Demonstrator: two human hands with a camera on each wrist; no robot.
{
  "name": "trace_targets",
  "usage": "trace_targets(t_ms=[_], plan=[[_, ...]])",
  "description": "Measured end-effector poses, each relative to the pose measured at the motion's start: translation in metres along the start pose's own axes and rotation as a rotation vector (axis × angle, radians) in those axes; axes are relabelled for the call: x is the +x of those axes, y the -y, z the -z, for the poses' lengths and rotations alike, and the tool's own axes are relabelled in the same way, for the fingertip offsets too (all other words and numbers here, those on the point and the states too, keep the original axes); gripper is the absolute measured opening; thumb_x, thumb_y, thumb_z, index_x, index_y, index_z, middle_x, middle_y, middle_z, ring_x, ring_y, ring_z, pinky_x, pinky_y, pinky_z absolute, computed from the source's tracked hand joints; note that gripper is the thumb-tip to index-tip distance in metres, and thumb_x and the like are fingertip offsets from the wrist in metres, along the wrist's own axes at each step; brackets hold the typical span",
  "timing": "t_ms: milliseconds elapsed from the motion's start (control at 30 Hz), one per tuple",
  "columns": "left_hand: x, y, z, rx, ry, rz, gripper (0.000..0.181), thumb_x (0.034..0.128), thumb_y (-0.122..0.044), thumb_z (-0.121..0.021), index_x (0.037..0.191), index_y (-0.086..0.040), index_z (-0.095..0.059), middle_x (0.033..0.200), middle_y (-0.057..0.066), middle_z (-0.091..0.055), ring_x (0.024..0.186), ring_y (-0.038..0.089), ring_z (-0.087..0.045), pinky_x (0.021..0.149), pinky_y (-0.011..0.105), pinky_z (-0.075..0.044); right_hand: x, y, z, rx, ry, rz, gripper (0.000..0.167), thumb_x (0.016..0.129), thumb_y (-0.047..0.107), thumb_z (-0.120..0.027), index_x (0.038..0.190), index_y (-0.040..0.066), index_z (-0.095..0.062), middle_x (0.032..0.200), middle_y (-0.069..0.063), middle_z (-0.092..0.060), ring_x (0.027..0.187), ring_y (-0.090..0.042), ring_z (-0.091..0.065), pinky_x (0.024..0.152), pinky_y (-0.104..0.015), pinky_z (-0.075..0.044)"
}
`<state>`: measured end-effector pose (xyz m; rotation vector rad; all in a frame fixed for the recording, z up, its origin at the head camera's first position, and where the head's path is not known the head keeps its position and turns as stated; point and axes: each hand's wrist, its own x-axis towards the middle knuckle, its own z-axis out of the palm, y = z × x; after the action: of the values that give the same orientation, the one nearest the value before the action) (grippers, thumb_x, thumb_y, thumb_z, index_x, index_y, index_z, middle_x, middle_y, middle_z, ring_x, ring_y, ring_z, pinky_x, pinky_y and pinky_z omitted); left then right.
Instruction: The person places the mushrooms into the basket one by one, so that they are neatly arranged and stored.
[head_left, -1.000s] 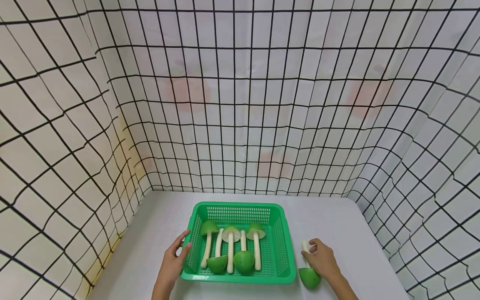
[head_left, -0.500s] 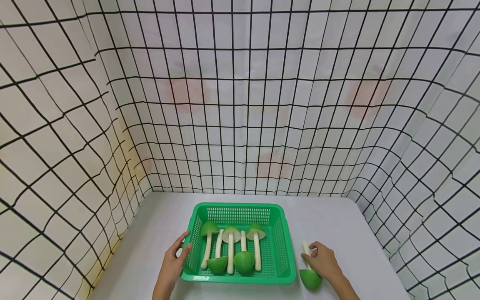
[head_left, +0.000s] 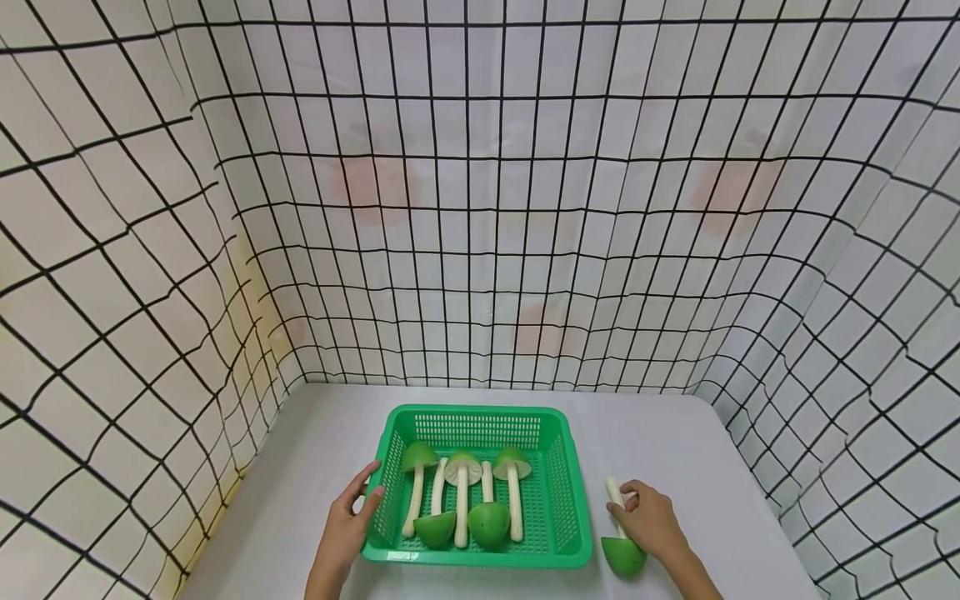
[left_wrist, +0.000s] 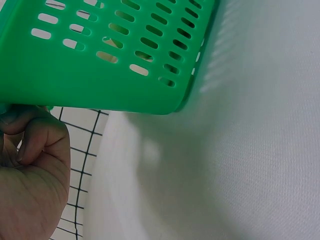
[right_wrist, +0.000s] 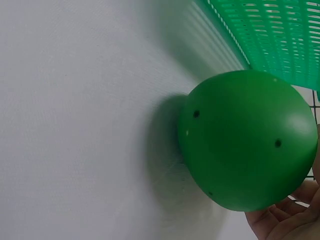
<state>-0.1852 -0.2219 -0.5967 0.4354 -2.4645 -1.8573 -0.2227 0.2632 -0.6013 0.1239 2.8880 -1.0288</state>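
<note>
A green plastic basket (head_left: 480, 560) with slotted walls stands on the white surface, holding several toy mushrooms (head_left: 488, 524) with green caps and pale stems, laid in alternating directions. My left hand (head_left: 349, 518) grips the basket's left rim between thumb and fingers; in the left wrist view the curled fingers (left_wrist: 42, 132) meet the rim. To the right of the basket, my right hand (head_left: 649, 518) pinches the pale stem of another toy mushroom (head_left: 624, 557), its green cap pointing toward me. From the right wrist, that cap (right_wrist: 245, 142) hides the stem and much of the hand.
Black grid netting (head_left: 480, 208) over white sheeting encloses the back and both sides. A white cloth-like table surface (head_left: 637, 433) stretches around the basket. Inside the basket, bare slotted floor (head_left: 543, 517) shows to the right of the mushrooms.
My right hand and the mushroom it pinches have shifted very slightly to the right. The left hand and the basket keep their places.
</note>
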Motion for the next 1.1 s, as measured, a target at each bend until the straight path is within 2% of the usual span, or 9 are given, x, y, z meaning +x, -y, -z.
trace_targets(t_ms=[333,600,767,967,1100], plan=[[-0.001,-0.001,-0.001,0.004,0.001,-0.012,0.049,0.1048,-0.025,-0.062,0.153,-0.029,-0.05,0.114,0.013,-0.055,0.097,0.022,-0.053,0.071,0.028,-0.051,0.004,-0.002,0.008,0.026,-0.05,0.012,0.046,0.093,0.027,-0.075,0.127,-0.003,-0.064,0.09,-0.005,-0.068,0.074,-0.015,-0.06,0.058,-0.028,-0.049],[-0.002,-0.001,0.0,-0.002,0.002,-0.014,0.05,0.1044,-0.024,-0.062,0.153,-0.029,-0.05,0.113,0.013,-0.055,0.096,0.024,-0.055,0.068,0.028,-0.051,0.003,0.006,0.02,0.055,-0.138,0.012,0.042,0.092,0.033,-0.076,0.116,0.0,-0.068,0.093,-0.006,-0.069,0.078,-0.013,-0.061,0.062,-0.026,-0.048],[-0.002,-0.001,-0.001,-0.016,0.004,-0.017,0.05,0.1043,-0.023,-0.062,0.153,-0.028,-0.05,0.113,0.014,-0.054,0.093,0.025,-0.058,0.067,0.028,-0.053,0.004,0.01,0.025,0.086,-0.181,0.026,0.041,0.092,0.034,-0.077,0.115,0.001,-0.068,0.095,-0.008,-0.071,0.078,-0.012,-0.064,0.062,-0.024,-0.05],[-0.001,-0.001,-0.002,-0.015,-0.002,-0.021,0.05,0.1044,-0.022,-0.062,0.153,-0.028,-0.05,0.113,0.014,-0.054,0.092,0.025,-0.058,0.067,0.029,-0.053,0.007,0.014,0.03,0.107,-0.197,0.035,0.041,0.093,0.035,-0.077,0.118,0.004,-0.067,0.099,-0.008,-0.071,0.084,-0.015,-0.065,0.066,-0.022,-0.051],[-0.002,0.0,-0.002,-0.018,-0.001,-0.023,0.05,0.1042,-0.022,-0.063,0.153,-0.027,-0.05,0.113,0.014,-0.055,0.092,0.025,-0.058,0.067,0.029,-0.054,0.006,0.021,0.033,0.149,-0.184,0.041,0.045,0.094,0.039,-0.076,0.12,0.004,-0.066,0.103,-0.01,-0.071,0.086,-0.016,-0.066,0.063,-0.023,-0.054]])
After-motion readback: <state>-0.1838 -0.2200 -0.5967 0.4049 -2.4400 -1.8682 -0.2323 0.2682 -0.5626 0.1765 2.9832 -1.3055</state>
